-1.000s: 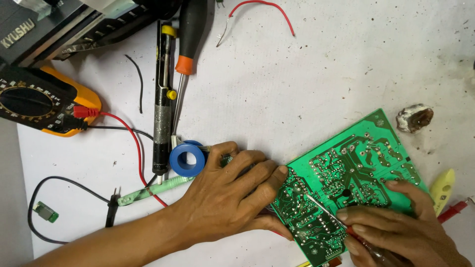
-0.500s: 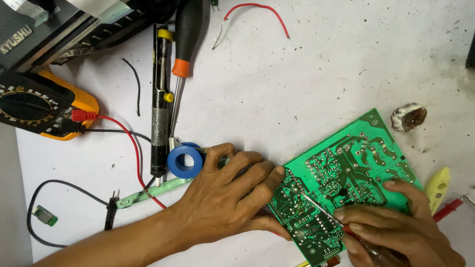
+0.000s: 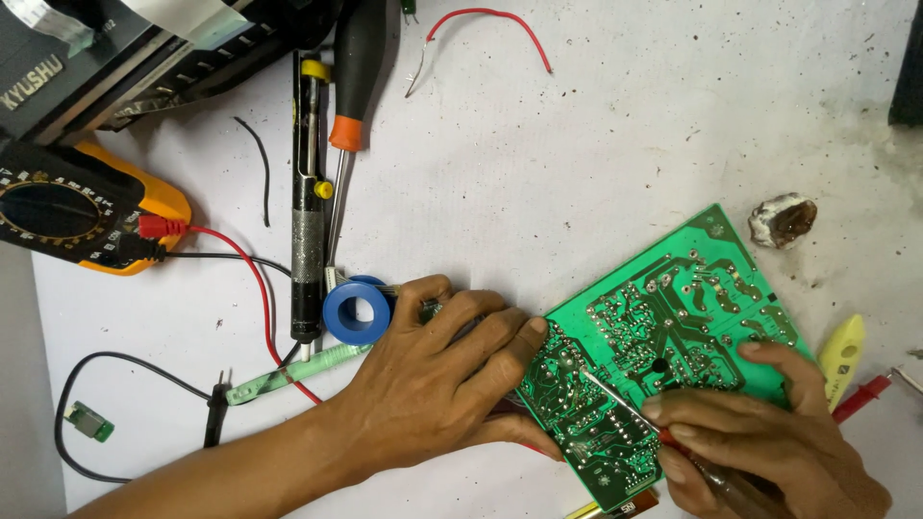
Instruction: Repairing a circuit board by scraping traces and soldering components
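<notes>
The white work surface (image 3: 625, 125) carried a yellow-cased multimeter (image 3: 82, 216) at the far left, with its red lead (image 3: 255, 288) and black lead (image 3: 115, 370) trailing toward the near side. A black desoldering pump (image 3: 308, 211) and an orange-collared screwdriver (image 3: 351, 96) lay side by side, far of a blue tape roll (image 3: 357, 310). A loose red wire (image 3: 481, 29) lay at the far edge; a brown rosin lump (image 3: 784, 219) and a yellow tool (image 3: 841, 348) lay to the right. No containers were seen.

The green circuit board (image 3: 673, 327) lay solder side up, tilted, at the near right. The left hand (image 3: 437, 384) rested on the board's left edge, fingers spread slightly and pressing down, just beside the tape roll. The right hand (image 3: 769, 432) had its fingers closed around a soldering iron (image 3: 625, 408), whose metal tip touched the board's near-left area.
</notes>
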